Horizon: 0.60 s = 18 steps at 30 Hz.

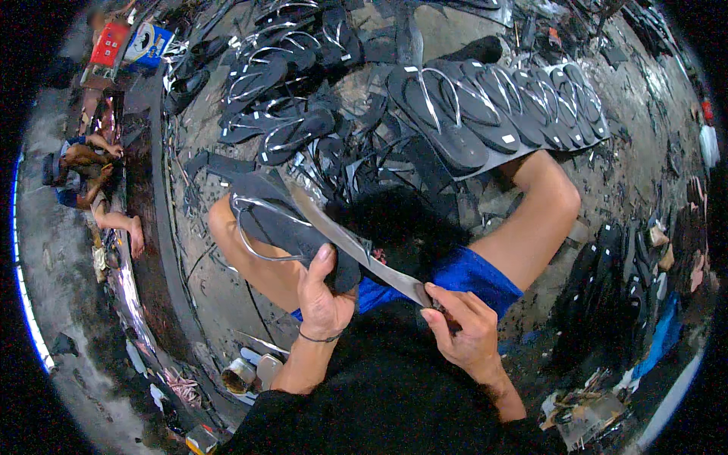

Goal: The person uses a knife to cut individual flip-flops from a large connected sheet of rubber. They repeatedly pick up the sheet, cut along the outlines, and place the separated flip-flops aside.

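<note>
My left hand [324, 302] grips a black flip-flop [282, 226] by one end, with the thumb on top. Two thin, shiny straps stand up from its upper face. In my right hand [466, 324] is a knife, held by the handle, which my fingers mostly hide. Its long, curved blade [371, 262] slants up and left along the flip-flop's right edge. Whether the blade is cutting in or only resting there, I cannot tell. Dark scraps [322, 171] lie on the floor just beyond the blade.
A row of black flip-flops [455, 140] lies on a grey sheet beyond my right knee. More flip-flops [262, 80] are heaped at the far left. Another person [83, 167] sits at the left. A tin can [239, 375] stands beside my left forearm.
</note>
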Motion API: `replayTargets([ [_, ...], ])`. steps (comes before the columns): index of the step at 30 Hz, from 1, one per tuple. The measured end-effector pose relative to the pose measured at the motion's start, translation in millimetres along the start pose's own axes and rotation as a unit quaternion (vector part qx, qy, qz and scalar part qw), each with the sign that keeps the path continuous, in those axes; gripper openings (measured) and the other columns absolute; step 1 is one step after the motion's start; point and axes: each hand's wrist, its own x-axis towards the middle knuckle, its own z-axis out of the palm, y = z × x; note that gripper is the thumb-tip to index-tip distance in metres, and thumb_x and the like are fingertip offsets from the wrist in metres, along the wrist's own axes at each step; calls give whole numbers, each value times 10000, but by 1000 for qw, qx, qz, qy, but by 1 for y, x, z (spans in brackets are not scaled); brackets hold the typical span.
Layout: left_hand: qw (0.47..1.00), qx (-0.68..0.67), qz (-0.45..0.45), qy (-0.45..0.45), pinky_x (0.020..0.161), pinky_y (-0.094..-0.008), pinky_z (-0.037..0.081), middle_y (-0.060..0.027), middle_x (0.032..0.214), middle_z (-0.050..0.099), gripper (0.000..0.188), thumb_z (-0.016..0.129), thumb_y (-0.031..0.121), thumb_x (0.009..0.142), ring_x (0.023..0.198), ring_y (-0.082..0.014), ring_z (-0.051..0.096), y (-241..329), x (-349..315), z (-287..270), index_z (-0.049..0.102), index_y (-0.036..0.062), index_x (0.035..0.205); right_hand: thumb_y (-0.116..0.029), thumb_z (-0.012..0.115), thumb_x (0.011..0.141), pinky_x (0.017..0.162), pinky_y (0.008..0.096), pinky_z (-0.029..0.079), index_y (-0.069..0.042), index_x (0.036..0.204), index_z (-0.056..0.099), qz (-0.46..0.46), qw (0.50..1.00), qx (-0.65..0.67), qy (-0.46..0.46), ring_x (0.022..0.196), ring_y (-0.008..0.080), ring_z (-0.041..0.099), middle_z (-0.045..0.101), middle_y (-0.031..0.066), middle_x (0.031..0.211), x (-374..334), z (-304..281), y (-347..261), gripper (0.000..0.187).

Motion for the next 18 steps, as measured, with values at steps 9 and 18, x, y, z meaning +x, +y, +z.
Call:
replayTargets([
  [9, 989, 141, 32, -4, 998, -417, 484, -128, 1242, 604, 483, 608, 176, 904, 1154, -286, 580, -8, -32, -38, 466, 33, 1343, -237, 646, 945, 604, 337, 538, -47, 1151, 680, 59, 977, 154, -137, 676, 230, 678, 708, 138, 835, 43, 40, -6, 282],
  [18, 948, -75, -82, -299, 974, -442, 506, -126, 1222, 634, 366, 493, 375, 1022, 1136, -284, 592, -16, 150, 53, 593, 86, 1221, -216, 603, 979, 617, 232, 521, -6, 1296, 537, 206, 912, 326, 143, 722, 76, 605, 705, 65, 982, 37, -10, 35, 386],
])
